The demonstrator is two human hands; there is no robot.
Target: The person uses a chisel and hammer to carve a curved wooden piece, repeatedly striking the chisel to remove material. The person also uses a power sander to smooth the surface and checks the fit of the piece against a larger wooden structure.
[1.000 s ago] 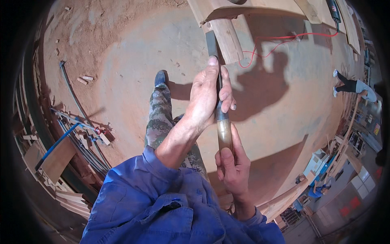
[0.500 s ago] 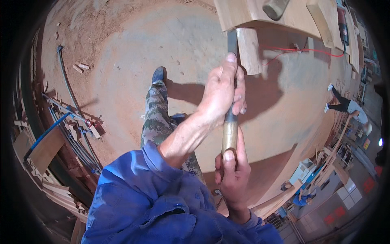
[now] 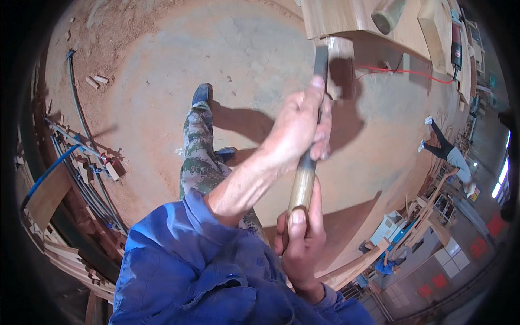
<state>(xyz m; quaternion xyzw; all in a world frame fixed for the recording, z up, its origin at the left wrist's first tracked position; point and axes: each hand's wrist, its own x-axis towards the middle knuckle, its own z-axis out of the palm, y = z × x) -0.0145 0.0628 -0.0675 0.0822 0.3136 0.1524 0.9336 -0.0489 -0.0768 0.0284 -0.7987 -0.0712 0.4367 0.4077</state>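
Note:
A chisel with a dark metal blade (image 3: 320,61) and a wooden handle (image 3: 303,189) lies across both my hands, its tip pointing away from me. My left hand (image 3: 297,122) is closed around the metal shank, thumb along the blade. Lower down, my right hand (image 3: 304,241) grips the butt of the handle, thumb on top. Just beyond the tip, a pale wooden block (image 3: 341,51) sticks out below a wide wooden board (image 3: 336,19). The blade tip overlaps the block's left side; I cannot tell whether they touch.
On the board lie a round-ended wooden piece (image 3: 385,19), a shaped wooden piece (image 3: 431,35) and a dark red power tool (image 3: 456,46). A red cord (image 3: 411,70) hangs beyond. Pipes and a blue hose (image 3: 51,170) lie left. Another person (image 3: 452,157) stands far right, near stacked timber.
The chisel has tilted slightly, its tip now nearer me and a little right, its butt lower and left. Both hands keep their grip. The whole view has shifted somewhat.

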